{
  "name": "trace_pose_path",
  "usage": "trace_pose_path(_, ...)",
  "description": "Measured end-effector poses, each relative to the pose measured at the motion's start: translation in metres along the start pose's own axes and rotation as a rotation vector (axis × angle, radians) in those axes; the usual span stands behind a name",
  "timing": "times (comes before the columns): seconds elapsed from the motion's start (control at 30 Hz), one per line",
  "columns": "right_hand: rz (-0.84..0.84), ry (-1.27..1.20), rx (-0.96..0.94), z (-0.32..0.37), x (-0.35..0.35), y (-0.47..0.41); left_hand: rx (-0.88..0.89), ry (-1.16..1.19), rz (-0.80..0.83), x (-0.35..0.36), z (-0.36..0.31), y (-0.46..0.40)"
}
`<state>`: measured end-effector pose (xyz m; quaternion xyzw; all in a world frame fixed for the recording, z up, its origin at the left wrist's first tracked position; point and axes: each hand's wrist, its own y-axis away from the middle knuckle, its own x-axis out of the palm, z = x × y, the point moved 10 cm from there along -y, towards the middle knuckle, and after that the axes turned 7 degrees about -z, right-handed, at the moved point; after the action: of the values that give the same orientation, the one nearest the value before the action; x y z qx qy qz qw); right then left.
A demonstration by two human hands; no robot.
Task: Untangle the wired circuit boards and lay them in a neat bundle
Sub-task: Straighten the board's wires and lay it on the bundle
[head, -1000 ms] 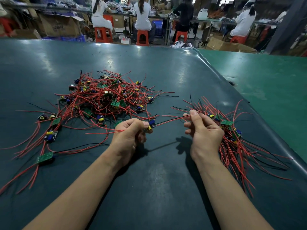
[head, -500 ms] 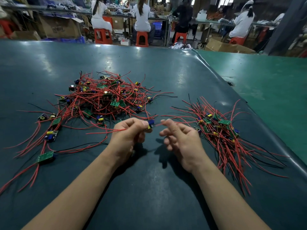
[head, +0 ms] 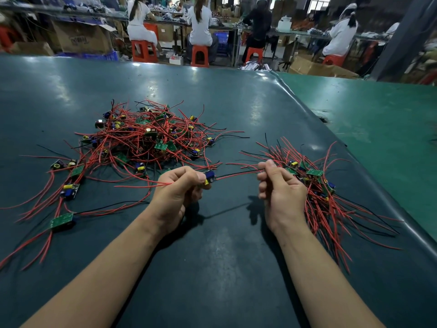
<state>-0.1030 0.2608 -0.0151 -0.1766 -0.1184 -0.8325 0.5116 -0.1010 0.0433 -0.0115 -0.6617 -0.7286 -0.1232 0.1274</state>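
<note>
Red wires dominate a dark green work table (head: 224, 268), where a person sorts small circuit boards by hand. Farthest to the left of the left hand, a few loose boards (head: 62, 220) lie strung along trailing red leads, well apart from both hands. Beyond the left hand and slightly to its left sits the tangled heap (head: 151, 138) of green boards, blue and yellow components and red and black wires, its nearest strands reaching almost to the knuckles. The left hand (head: 177, 192), fingers curled, pinches one wired circuit board (head: 209, 177) at the fingertips, with a red lead (head: 142, 185) trailing out to the left of the fist. From that board a red and a black wire (head: 236, 174) run taut across the gap between the hands. The right hand (head: 281, 192) pinches the far end of those wires between thumb and curled fingers, held just above the table. Just beside the right hand, touching its outer edge on the right, lies the sorted bundle (head: 319, 197), boards gathered together and leads fanning toward the person and away. Beyond the table, seated workers (head: 201, 22) on red stools (head: 199, 55) face other benches.
</note>
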Motion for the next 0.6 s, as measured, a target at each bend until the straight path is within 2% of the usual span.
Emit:
trace_pose_path(0.1,-0.071,-0.018,-0.008,-0.001,-0.007,-0.002,0.017,0.041,-0.028,-0.001,-0.005,0.001)
trace_pose_path(0.2,-0.204,-0.093,-0.004,0.003,-0.026,-0.009,0.046,0.208,-0.11,-0.018,-0.016,-0.001)
trace_pose_path(0.27,-0.152,-0.003,-0.055,0.005,-0.021,-0.005,0.082,0.247,-0.127,-0.026,-0.021,-0.001)
trace_pose_path(0.37,-0.051,0.131,-0.155,0.003,-0.005,0.009,0.056,0.217,-0.062,-0.016,-0.017,0.002)
trace_pose_path(0.47,-0.085,0.257,-0.273,0.012,-0.008,0.012,0.061,0.205,0.004,-0.006,-0.016,0.004)
trace_pose_path(0.6,-0.044,0.38,-0.405,0.024,0.0,0.025,-0.012,0.29,-0.038,-0.013,-0.01,0.001)
